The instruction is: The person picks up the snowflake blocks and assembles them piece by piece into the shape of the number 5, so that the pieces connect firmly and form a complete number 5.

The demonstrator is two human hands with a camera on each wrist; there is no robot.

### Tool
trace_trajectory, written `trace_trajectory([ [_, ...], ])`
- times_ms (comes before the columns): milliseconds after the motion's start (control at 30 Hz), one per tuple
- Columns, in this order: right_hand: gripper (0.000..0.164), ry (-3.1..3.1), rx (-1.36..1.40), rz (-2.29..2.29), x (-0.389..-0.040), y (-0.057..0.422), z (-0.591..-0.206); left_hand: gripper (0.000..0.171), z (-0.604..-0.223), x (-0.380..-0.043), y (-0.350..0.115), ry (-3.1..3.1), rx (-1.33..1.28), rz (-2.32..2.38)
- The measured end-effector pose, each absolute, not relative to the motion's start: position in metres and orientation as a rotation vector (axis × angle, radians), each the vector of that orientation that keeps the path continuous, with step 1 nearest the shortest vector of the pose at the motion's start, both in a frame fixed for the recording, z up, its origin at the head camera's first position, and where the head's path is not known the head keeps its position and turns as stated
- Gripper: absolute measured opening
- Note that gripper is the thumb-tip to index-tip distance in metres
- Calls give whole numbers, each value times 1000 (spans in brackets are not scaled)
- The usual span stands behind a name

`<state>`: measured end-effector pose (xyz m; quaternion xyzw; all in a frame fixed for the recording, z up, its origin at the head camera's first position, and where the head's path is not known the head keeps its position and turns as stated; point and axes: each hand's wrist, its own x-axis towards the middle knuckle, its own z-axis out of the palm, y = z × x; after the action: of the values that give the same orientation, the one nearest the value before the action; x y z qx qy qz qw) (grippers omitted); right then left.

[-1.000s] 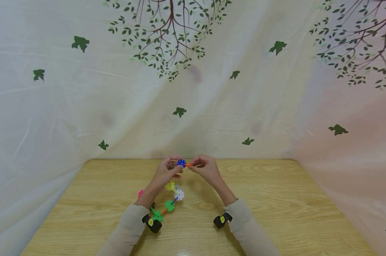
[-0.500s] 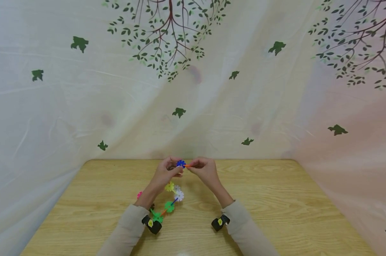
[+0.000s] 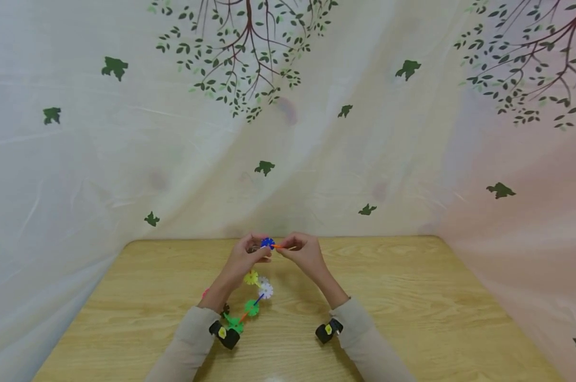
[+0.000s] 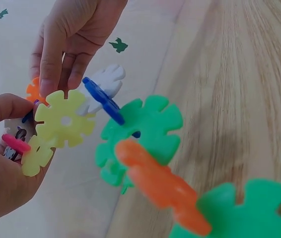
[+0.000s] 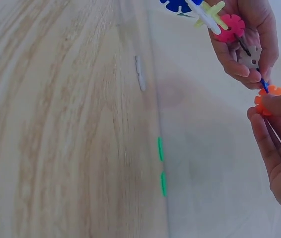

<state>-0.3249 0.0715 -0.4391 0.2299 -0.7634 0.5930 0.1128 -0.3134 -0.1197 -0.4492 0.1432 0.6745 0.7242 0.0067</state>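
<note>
Since the earlier head frames, the pink disc (image 3: 205,293) has slipped further behind the left forearm (image 3: 215,298); the left hand (image 3: 242,260) grasps a blue disc (image 3: 268,243), and the right hand (image 3: 306,253) pinches an orange disc (image 3: 275,246) just beside it. In the left wrist view, a yellow disc (image 4: 52,123) sits beside the left hand, a green disc (image 4: 154,124) farther out. In the right wrist view, blue meets orange between both hands, a grey disc (image 5: 245,58) within the left.

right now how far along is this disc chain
Looks done: the chain links a green disc, white disc and yellow disc. In hand: the left hand holds a blue disc; the right hand pinches an orange disc against it. Remaining, probably: seating that joint; whether more pieces follow can't be told.
</note>
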Motion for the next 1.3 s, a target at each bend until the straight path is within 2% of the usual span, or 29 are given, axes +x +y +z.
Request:
trace_trajectory([
  [267,10,-2264,692,1879,-332,73,-444,33,-448,-318,-125,2123,377,2259],
  [767,21,-2469,795,1860,-334,92,-431,39,-442,-319,-141,2180,413,2180],
  [1033,24,-2669,835,1893,-340,101,-441,39,-442,-322,-148,2229,400,2156],
  [1300,27,-2826,1095,1730,-343,95,-458,38,-442,-323,-148,2249,370,2146],
])
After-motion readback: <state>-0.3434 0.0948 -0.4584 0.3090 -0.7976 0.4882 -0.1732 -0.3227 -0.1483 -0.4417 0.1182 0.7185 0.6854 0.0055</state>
